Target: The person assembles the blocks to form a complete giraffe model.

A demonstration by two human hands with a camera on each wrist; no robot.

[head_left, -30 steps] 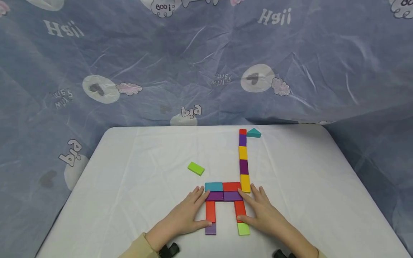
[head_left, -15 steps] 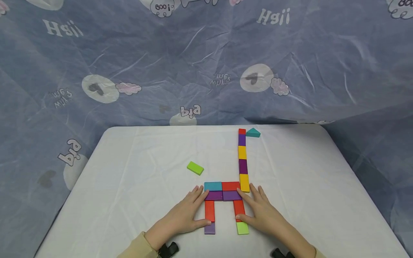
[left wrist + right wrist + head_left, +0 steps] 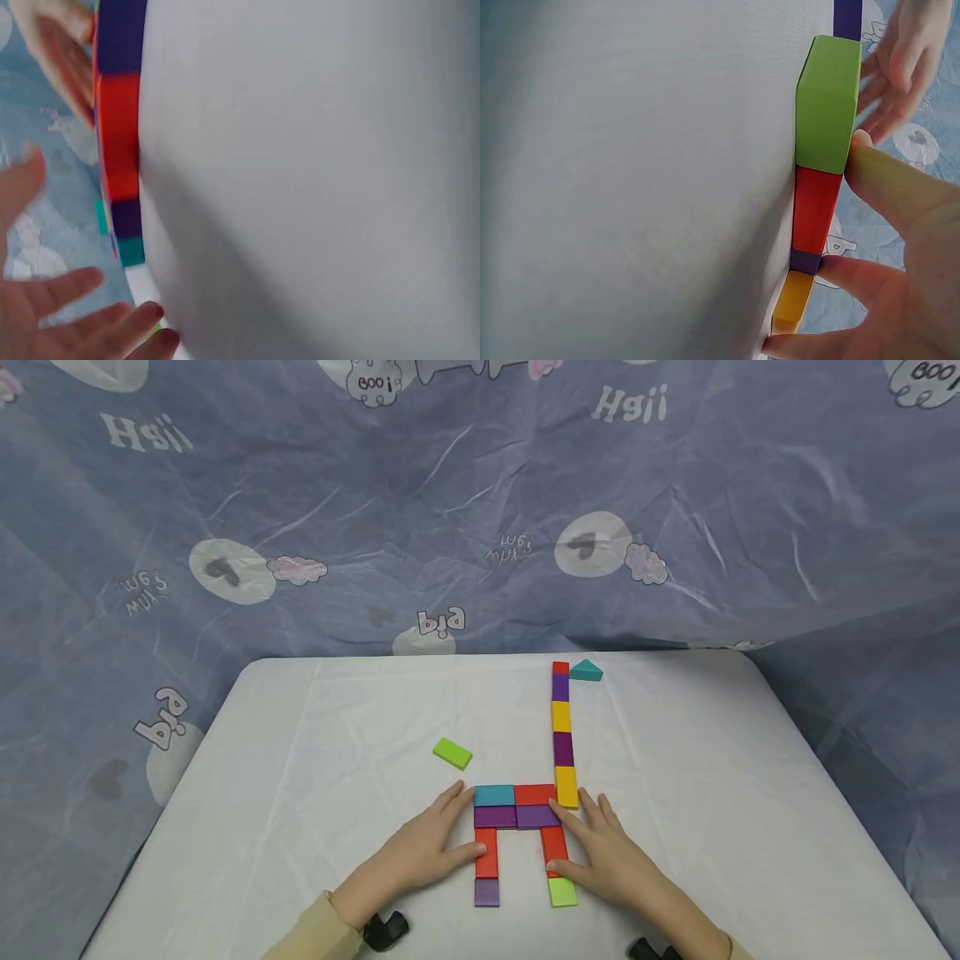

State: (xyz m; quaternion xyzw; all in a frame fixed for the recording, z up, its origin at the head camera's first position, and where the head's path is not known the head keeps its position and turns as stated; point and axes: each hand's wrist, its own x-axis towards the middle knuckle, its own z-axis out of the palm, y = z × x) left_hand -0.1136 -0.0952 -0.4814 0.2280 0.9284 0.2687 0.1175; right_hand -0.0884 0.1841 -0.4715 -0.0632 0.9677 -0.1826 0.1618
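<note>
Flat coloured blocks form a four-row figure in the head view: a blue block and a red block over two purple ones, with two legs below. My left hand hovers beside the left leg, fingers spread, its thumb over the red leg block. The left wrist view shows those fingers apart from the blocks. My right hand rests on the right side with extended fingers. Its thumb touches the right leg near the green block, its index finger a purple block, another finger the yellow block.
A column of yellow, purple and red blocks rises from the figure's right corner towards the far edge. Beside its top lies a teal triangular block. A loose lime-green block lies further left on the white tabletop. A patterned curtain hangs behind.
My left hand has lifted off and shifted slightly up and left; its thumb has left the lower leg joint. My right hand and the blocks stay in place.
</note>
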